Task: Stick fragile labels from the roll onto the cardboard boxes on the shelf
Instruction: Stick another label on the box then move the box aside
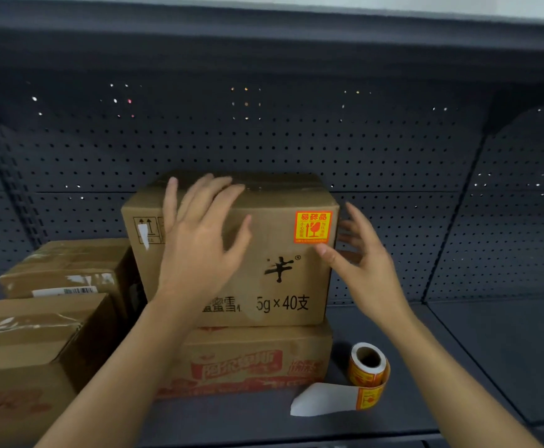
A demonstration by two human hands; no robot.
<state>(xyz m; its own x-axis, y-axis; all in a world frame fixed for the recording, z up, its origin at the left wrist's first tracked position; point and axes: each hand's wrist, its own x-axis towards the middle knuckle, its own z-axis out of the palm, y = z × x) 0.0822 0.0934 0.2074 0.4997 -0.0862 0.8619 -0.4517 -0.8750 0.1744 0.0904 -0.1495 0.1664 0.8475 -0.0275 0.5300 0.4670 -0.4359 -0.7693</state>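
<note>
A brown cardboard box [283,279] with black print stands on top of a flatter red-printed box [248,360] on the dark shelf. An orange fragile label [312,227] sticks on its front face at the upper right corner. My left hand [199,240] lies spread over the box's front and top edge, fingers apart. My right hand [361,257] is open beside the box's right edge, thumb just below the label. The label roll [368,367] lies on the shelf at the lower right, with a strip of white backing paper [325,399] trailing from it.
Two more taped cardboard boxes, one [66,270] behind the other [24,350], stand at the left. A dark perforated back panel [264,140] closes the shelf behind. The shelf board [490,350] extends to the right, under an upper shelf.
</note>
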